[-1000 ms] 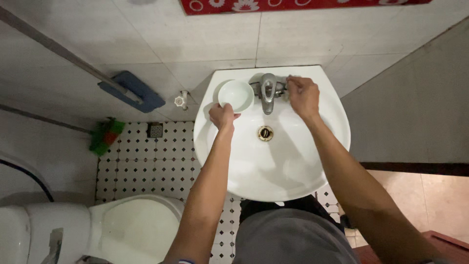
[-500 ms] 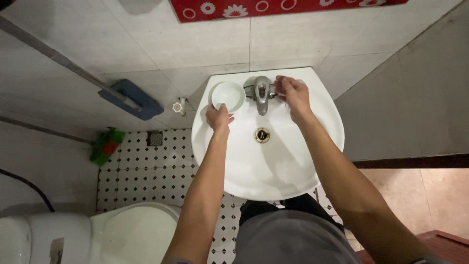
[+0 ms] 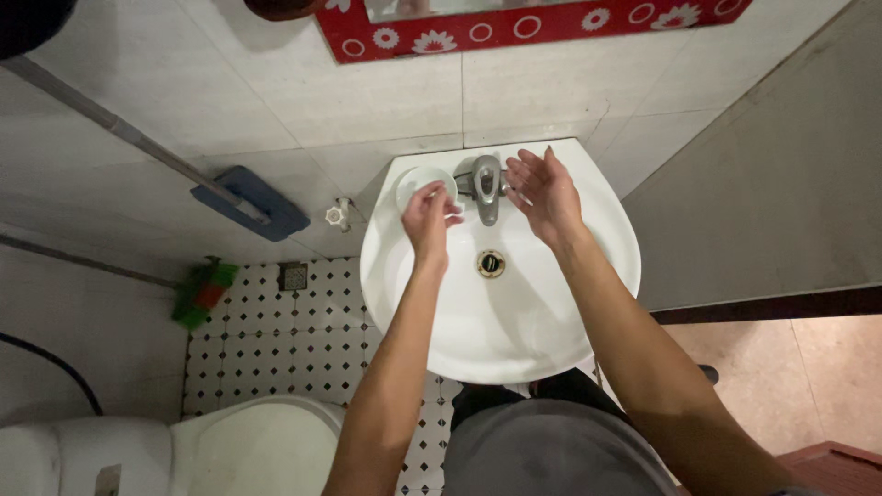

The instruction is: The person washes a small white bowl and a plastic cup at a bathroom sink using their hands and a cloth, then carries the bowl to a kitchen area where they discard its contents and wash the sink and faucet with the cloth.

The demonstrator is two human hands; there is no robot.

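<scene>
I look down on a white washbasin (image 3: 514, 321) with a chrome tap (image 3: 486, 186) at its back and a round drain (image 3: 491, 264) in the bowl. My left hand (image 3: 428, 219) hovers over the basin's left side, fingers loosely apart, partly covering a small white bowl (image 3: 418, 186) that sits on the rim left of the tap. My right hand (image 3: 544, 192) is raised just right of the tap, palm turned toward it and fingers spread. Neither hand holds anything.
A white toilet (image 3: 248, 450) stands at lower left on the black-and-white tiled floor (image 3: 276, 331). A blue mop head (image 3: 253, 204) on a long handle leans on the wall, with a wall valve (image 3: 336, 216), a green-red brush (image 3: 204, 291) and a red-framed mirror (image 3: 514, 26).
My right hand has come off the tap's side and opened beside it. My left hand has lifted from the bowl's rim and moved toward the tap. The view shifted slightly downward.
</scene>
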